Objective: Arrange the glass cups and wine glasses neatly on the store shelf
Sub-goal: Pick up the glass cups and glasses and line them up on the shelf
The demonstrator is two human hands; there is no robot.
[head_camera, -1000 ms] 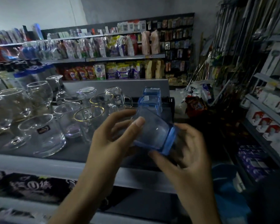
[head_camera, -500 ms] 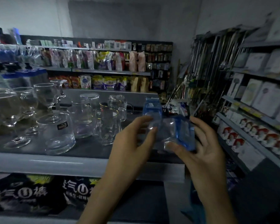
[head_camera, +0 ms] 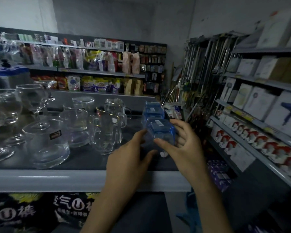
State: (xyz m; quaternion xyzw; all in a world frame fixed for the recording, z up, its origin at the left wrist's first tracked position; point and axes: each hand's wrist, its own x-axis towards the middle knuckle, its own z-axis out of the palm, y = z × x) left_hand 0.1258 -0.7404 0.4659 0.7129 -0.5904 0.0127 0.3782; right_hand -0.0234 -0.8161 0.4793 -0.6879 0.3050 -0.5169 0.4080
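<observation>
A blue square glass cup (head_camera: 160, 132) stands upside down on the dark shelf (head_camera: 91, 158), in front of two more blue cups (head_camera: 152, 110). My right hand (head_camera: 181, 148) grips it from the right, thumb across its front. My left hand (head_camera: 131, 158) touches its left side with relaxed fingers. Clear mugs with handles (head_camera: 107, 132) stand just left of my hands. A wide clear cup with a label (head_camera: 46, 145) and stemmed wine glasses (head_camera: 5, 115) fill the shelf's left part.
The shelf's grey front lip (head_camera: 74, 179) runs below the glasses. Boxed goods on shelves (head_camera: 259, 115) line the right side. Metal poles (head_camera: 202, 73) hang at the aisle's end. Snack bags (head_camera: 91, 64) fill the far shelves. Dark packets (head_camera: 23, 211) lie on the shelf below.
The blue cup has turned from tilted in the air to upside down and lowered onto the shelf in front of the other blue cups. Both hands moved forward with it.
</observation>
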